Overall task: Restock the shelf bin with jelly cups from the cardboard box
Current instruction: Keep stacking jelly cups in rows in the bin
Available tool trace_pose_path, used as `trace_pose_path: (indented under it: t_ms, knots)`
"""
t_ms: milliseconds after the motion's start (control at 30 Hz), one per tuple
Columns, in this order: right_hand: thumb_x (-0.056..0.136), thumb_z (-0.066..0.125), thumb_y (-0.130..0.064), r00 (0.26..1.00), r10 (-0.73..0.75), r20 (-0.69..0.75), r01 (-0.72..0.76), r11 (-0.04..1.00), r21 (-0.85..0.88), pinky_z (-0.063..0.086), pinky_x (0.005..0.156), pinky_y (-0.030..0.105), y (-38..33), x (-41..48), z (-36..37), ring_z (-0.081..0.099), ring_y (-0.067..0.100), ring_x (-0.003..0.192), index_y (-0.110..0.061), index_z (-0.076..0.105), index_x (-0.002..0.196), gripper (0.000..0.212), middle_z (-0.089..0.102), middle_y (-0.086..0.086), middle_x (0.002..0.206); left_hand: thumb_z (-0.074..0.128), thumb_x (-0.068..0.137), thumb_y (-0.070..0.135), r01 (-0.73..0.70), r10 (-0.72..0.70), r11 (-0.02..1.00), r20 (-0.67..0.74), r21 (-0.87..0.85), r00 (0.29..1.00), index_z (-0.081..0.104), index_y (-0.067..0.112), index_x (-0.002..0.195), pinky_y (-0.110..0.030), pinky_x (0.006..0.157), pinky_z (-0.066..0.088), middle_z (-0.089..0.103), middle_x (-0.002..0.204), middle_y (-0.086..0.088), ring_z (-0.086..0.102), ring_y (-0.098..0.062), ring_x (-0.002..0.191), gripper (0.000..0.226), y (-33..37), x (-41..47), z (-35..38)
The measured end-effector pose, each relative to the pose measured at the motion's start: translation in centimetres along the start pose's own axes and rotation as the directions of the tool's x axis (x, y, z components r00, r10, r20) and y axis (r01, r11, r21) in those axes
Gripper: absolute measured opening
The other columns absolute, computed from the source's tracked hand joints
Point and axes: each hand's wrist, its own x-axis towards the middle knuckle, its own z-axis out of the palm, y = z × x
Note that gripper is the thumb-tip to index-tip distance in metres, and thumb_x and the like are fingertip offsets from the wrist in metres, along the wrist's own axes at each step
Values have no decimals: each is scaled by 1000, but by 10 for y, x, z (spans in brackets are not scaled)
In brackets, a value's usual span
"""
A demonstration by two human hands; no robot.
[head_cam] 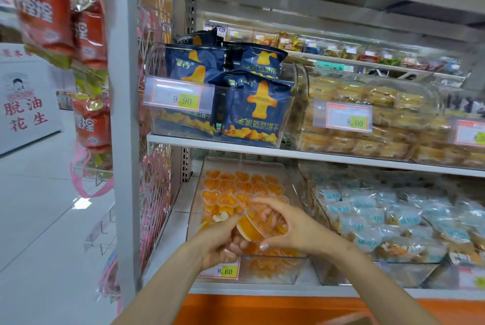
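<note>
Both hands reach up from the lower edge and meet over the front of a clear shelf bin [293, 188] on the lower shelf. Right hand [296, 230] arches its forefinger over and its thumb under a tilted jelly cup [250, 230] – orange, with a clear lid – so the cup sits in the crook between them. Left hand [220, 244] comes in from the other side with fingers curled under and its thumb against the cup's orange wall; whether it cradles more cups in the palm cannot be told. The cup hangs between the two hands, just above the bin's near end.

Behind the hands, rows of orange jelly cups [241, 185] fill the back of the bin, lids up. A price tag [223, 270] reading 8.60 is fixed to its front wall, partly behind the left wrist. Just right stands a bin of pale blue packets [380, 214]. On the shelf above are navy snack bags [258, 106] and golden cakes [367, 117] – each in a clear tub.
</note>
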Motion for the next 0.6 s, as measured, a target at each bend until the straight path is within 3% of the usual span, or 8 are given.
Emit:
trace_pose_path:
  t_ms: [100, 267, 333, 367, 433, 500, 533, 600]
  knots:
    - [72, 80, -32, 999, -31, 10, 31, 999, -5, 43, 82, 17, 1, 0, -3, 48, -2, 88, -51, 40, 118, 65, 50, -13, 108, 34, 98, 40, 8, -11, 995, 29, 98, 1000, 52, 7, 67, -10, 29, 18, 44, 46, -1, 26, -2, 32, 49, 4, -3, -1]
    - [69, 80, -42, 997, -82, 3, 82, 996, -34, 43, 89, 20, 4, 3, 2, 44, -4, 96, -52, 41, 117, 62, 45, -17, 119, 34, 99, 40, 13, -12, 987, -8, 157, 1000, 53, 6, 65, -11, 29, 18, 46, 45, -2, 27, -3, 31, 51, 6, -1, -2]
    - [69, 80, -42, 994, -96, -45, 94, 995, -40, 42, 88, 17, 3, 5, 2, 45, -3, 96, -51, 43, 114, 59, 46, -17, 115, 35, 98, 44, -31, 48, 977, -74, 213, 996, 56, 8, 63, -12, 31, 22, 50, 47, -4, 31, -5, 31, 55, 9, 0, -3]
    - [68, 80, -41, 991, -99, -87, 95, 994, -56, 42, 89, 18, 5, 7, 1, 45, -2, 95, -51, 44, 111, 58, 47, -18, 113, 36, 97, 48, -81, 133, 943, -141, 323, 981, 58, 10, 64, -14, 34, 29, 55, 51, -4, 38, -7, 34, 55, 10, 2, -5]
    - [67, 81, -42, 981, -75, -180, 59, 994, -90, 43, 92, 26, 12, 13, -5, 46, 1, 97, -50, 45, 107, 55, 46, -20, 108, 41, 93, 53, -156, 436, 724, -271, 672, 858, 61, 14, 74, -24, 57, 49, 68, 74, -4, 60, -13, 58, 48, 13, 6, -16]
    - [66, 80, -45, 978, -23, -207, -9, 988, -152, 41, 95, 32, 21, 21, -9, 45, 4, 101, -45, 49, 110, 54, 47, -18, 109, 51, 89, 51, -46, 689, 382, -251, 923, 680, 61, 18, 98, -31, 83, 46, 64, 103, 0, 58, -19, 98, 36, 12, 12, -29]
    - [66, 80, -47, 981, 2, -192, -42, 978, -202, 39, 98, 33, 24, 26, -9, 44, 6, 105, -41, 51, 114, 57, 47, -16, 111, 54, 88, 48, 18, 735, 267, -215, 964, 643, 57, 18, 110, -31, 90, 40, 58, 114, 1, 51, -20, 110, 37, 9, 15, -33]
    - [66, 78, -51, 988, 42, -151, -87, 950, -300, 33, 101, 34, 27, 36, -4, 39, 9, 113, -34, 53, 121, 63, 47, -11, 117, 57, 86, 44, 80, 759, 80, -113, 994, 642, 50, 17, 124, -29, 97, 32, 49, 127, 1, 40, -21, 121, 47, 3, 20, -35]
